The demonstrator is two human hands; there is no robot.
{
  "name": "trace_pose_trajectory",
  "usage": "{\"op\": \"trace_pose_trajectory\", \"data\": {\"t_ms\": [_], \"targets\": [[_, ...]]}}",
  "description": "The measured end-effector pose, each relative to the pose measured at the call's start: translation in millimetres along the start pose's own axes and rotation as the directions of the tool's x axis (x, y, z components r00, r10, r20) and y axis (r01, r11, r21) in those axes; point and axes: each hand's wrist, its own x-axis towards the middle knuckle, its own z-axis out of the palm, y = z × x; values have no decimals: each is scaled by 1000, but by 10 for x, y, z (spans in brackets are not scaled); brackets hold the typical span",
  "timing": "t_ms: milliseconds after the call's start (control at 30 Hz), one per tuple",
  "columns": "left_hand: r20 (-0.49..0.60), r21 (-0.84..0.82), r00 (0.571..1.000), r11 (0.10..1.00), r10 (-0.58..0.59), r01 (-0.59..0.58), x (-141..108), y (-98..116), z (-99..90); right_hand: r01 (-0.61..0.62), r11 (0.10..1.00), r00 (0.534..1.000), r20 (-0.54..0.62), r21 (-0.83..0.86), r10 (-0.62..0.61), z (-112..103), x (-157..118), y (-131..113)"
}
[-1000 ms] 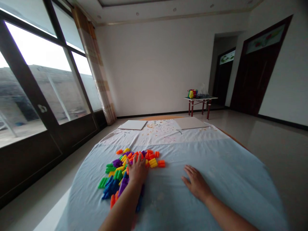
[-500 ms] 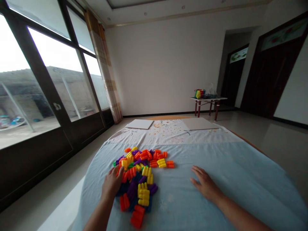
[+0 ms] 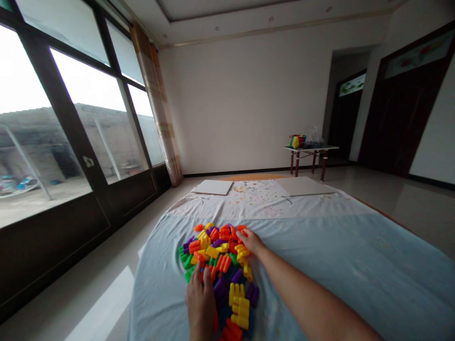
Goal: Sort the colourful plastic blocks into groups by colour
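A heap of plastic building blocks point(image 3: 223, 263) in orange, yellow, purple, green and blue lies on the light blue tablecloth point(image 3: 309, 265). My left hand point(image 3: 201, 298) rests against the near left side of the heap, its fingers stretched forward and a little apart over orange blocks. Around the far right edge of the heap curves my right hand point(image 3: 251, 242), touching orange and yellow blocks; its fingers are extended and partly hidden by the blocks. Close to me, yellow blocks point(image 3: 240, 305) and orange blocks point(image 3: 232, 330) lie at the near end of the heap.
Two flat boards lie on the far part of the table, a white board point(image 3: 213, 187) at left and a greyish board point(image 3: 304, 186) at right. Beyond stands a small side table point(image 3: 312, 149) with a colourful bag point(image 3: 297, 141) and a clear plastic bag point(image 3: 314, 138).
My right hand has moved left from the bare cloth to the far right edge of the heap. My left hand has shifted nearer and right along it. Blocks at the right are bunched closer together.
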Motion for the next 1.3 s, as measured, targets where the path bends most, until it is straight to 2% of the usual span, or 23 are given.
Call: {"op": "trace_pose_trajectory", "data": {"t_ms": [100, 167, 233, 300, 400, 533, 633, 700, 800, 900, 1000, 1100, 1167, 1233, 1300], "targets": [[-38, -123, 999, 992, -29, 25, -35, -23, 15, -11, 999, 998, 55, 31, 9, 235, 68, -206], [-73, -186, 997, 982, -34, 20, -37, -45, 13, 19, 998, 994, 110, 62, -26, 345, 67, -341], [-98, -216, 995, 976, -23, 1, -35, -59, -10, 74, 990, 979, 180, 121, -95, 383, 19, -450], [-101, -214, 995, 977, -13, -9, -35, -70, -64, 119, 974, 961, 225, 192, -162, 330, -71, -510], [-95, -160, 995, 987, -27, 11, -30, -108, -201, 164, 967, 967, 163, 197, -197, 93, -270, -466], [-93, -71, 994, 996, -62, 56, 20, -203, -366, 181, 983, 984, -7, 30, -180, -363, -628, -200], [-110, -25, 993, 999, -39, 37, 81, -221, -373, 173, 985, 983, -54, -28, -174, -667, -948, 34], [-125, 53, 992, 998, 29, -23, 99, -178, -316, 172, 984, 983, -63, -51, -175, -808, -1159, 173], [-101, 194, 984, 973, 148, -126, 59, -33, -169, 174, 982, 980, -85, -74, -180, -908, -1411, 352], [52, 340, 983, 923, 175, -182, -11, 199, 16, 189, 980, 976, -92, -70, -195, -914, -1526, 463], [198, 506, 974, 839, 112, -199, -16, 496, 212, 206, 978, 973, -100, -36, -208, -905, -1519, 477], [259, 614, 966, 773, -7, -159, 58, 802, 369, 196, 980, 973, -129, 22, -191, -921, -1472, 449], [264, 648, 964, 745, -29, -155, 88, 974, 425, 178, 982, 977, -131, 70, -168, -940, -1450, 446], [240, 642, 970, 742, 49, -196, 38, 1101, 452, 141, 983, 984, -127, 120, -126, -962, -1438, 459], [231, 556, 955, 780, 186, -286, -120, 1173, 492, 88, 982, 991, -113, 167, -70, -989, -1428, 483]]}}
